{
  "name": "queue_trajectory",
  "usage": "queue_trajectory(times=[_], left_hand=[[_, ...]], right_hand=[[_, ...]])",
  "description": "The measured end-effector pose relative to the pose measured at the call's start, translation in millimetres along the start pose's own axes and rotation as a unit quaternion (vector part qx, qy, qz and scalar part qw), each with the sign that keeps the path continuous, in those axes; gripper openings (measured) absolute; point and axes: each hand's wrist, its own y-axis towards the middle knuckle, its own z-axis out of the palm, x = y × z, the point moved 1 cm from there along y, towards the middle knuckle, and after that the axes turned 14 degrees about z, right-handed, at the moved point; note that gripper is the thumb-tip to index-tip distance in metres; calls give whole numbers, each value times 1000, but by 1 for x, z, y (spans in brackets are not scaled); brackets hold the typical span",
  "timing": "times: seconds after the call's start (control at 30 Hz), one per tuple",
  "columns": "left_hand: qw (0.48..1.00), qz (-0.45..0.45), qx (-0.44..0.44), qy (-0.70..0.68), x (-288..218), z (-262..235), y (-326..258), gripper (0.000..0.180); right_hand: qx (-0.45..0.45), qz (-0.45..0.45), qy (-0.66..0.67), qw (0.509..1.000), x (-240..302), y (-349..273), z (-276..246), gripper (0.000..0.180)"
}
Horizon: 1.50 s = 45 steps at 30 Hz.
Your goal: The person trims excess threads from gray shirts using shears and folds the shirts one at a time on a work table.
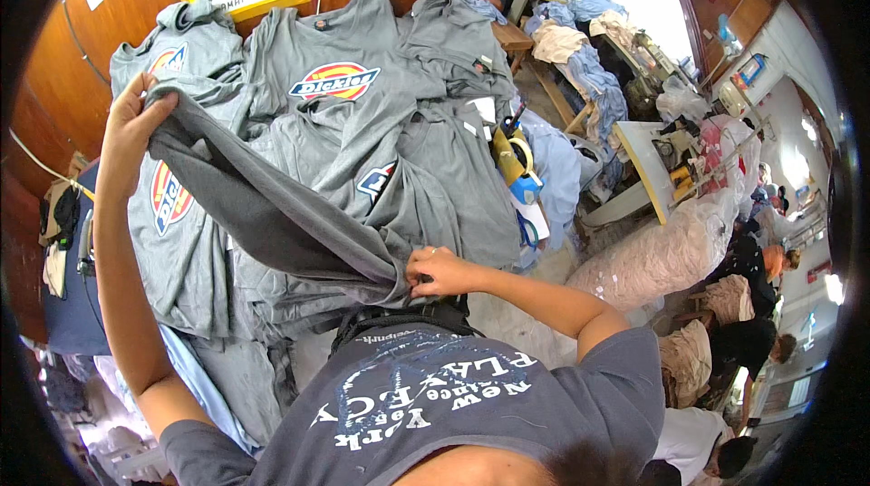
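Note:
My left hand is raised at the far left and grips one end of a dark grey T-shirt. My right hand pinches the shirt's other end close to my waist. The shirt hangs stretched in a diagonal band between the two hands. Beneath it lies a pile of grey T-shirts with red, yellow and blue chest logos, spread over the table.
A yellow tape dispenser and blue tools sit at the pile's right edge. Sewing tables, heaps of cloth and a large clear bag fill the right side. Other people sit at lower right and at the top.

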Motion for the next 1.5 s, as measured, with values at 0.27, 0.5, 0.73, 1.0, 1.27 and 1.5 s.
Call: queue_trajectory(times=[0.27,0.5,0.73,1.0,1.27,1.5], left_hand=[[979,129,-28,157,-1,-15,34,13],[985,103,-129,50,-8,-50,14,15],[978,-200,-30,-40,121,8,-86,11],[942,-249,-17,-223,104,29,-134,13],[992,3,69,110,69,-33,-106,9],[932,161,-193,261,-35,-108,-87,27]], right_hand=[[57,32,23,998,7,-22,-71,50],[-602,96,-95,787,-32,-78,-205,24],[-454,201,-1,868,-80,-79,-123,18],[-368,325,423,761,-100,-61,-81,29],[-379,319,-20,868,-111,-53,-143,21],[-457,-22,428,780,19,-174,-327,32]])
